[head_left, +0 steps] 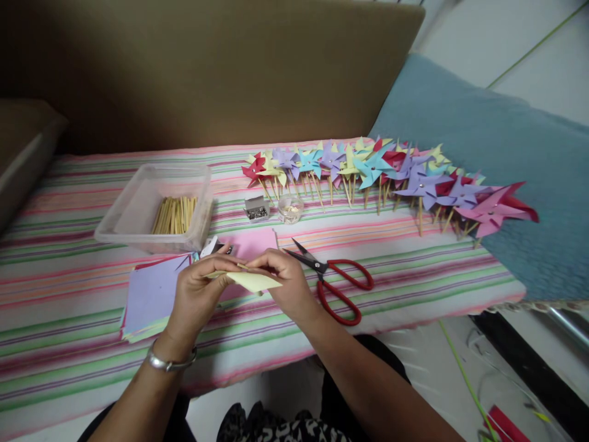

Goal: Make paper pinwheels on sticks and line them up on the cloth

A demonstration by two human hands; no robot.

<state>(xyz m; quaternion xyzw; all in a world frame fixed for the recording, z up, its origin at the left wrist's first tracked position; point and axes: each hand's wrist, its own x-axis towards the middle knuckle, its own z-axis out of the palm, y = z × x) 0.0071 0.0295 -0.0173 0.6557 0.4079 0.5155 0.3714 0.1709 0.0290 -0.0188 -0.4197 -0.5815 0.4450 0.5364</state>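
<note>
My left hand (202, 291) is closed on a piece of pale yellow paper (253, 281), with the fingers along its far edge. From the other side my right hand (285, 279) pinches the same paper. Part of the paper is folded or curled toward me; the fingers hide the rest. Under my hands lies a pink paper sheet (253, 243). Scissors (322, 269) with red handles rest partly open just right of my right hand. Left of my left hand sits a stack of coloured paper squares (151, 294), lilac on top.
A clear plastic box (124, 212) holds several short wooden sticks (175, 215). Beyond my hands stand a small box of metal pins (256, 210) and a round clear container (291, 210). Many finished paper pinwheels (372, 166) line the back right of the striped cloth (69, 307).
</note>
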